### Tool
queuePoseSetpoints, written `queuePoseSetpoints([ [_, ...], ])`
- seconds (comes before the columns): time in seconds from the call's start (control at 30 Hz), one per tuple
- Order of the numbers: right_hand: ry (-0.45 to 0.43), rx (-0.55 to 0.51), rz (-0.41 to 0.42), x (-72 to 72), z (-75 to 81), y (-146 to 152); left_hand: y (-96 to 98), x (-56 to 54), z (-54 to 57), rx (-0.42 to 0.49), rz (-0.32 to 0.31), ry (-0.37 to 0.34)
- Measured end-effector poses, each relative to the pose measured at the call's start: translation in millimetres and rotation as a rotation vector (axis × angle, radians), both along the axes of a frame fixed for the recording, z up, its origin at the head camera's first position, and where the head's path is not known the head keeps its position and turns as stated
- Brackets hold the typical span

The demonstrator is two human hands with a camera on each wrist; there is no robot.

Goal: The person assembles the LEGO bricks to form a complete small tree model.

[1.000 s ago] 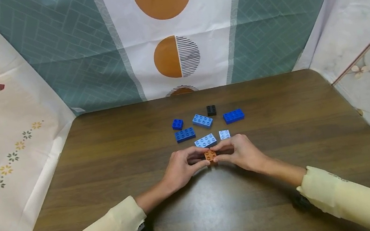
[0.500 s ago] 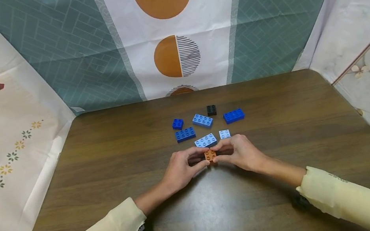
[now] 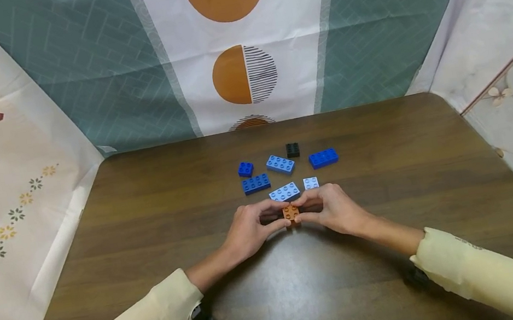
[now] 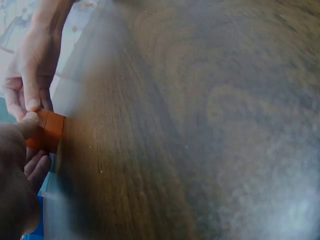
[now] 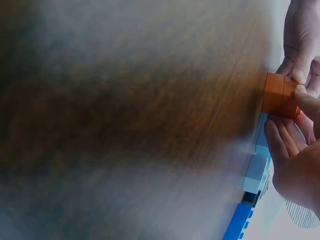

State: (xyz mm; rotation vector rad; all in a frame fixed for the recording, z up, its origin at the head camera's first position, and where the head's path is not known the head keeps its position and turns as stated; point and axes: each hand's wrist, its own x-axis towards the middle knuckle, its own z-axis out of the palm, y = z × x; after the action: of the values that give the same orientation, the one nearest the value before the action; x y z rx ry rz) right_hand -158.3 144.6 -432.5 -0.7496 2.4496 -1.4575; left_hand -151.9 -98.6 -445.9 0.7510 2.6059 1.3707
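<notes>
Two orange toy bricks, stacked one on the other, stand between my hands at the middle of the table. A seam between the bricks shows in the right wrist view. My left hand pinches the stack from the left, thumb at the near side and fingers at the far side. From the right, my right hand pinches it in the same way, and the thumb tips almost meet. Just beyond the fingers lie a light blue eight-stud brick and a pale blue four-stud brick.
Farther back lie a small blue brick, a long dark blue brick, a mid-blue brick, a black brick and a bright blue brick. The wooden table ends at a patterned cloth.
Everything sits slightly higher in the head view than before. Both hands keep the same pinch on the orange bricks, and the other bricks stay where they were.
</notes>
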Motion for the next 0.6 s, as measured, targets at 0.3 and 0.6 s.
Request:
queuePoseSetpoints([
  [0.3, -0.017, 0.014, 0.003, -0.1, -0.8, 0.5, 1.2, 2.3, -2.6, 0.043, 0.024, -0.070],
  [0.6, -0.024, -0.006, 0.006, -1.4, -1.5, 2.1, 0.8, 1.8, -4.1, 0.048, 0.018, -0.047],
])
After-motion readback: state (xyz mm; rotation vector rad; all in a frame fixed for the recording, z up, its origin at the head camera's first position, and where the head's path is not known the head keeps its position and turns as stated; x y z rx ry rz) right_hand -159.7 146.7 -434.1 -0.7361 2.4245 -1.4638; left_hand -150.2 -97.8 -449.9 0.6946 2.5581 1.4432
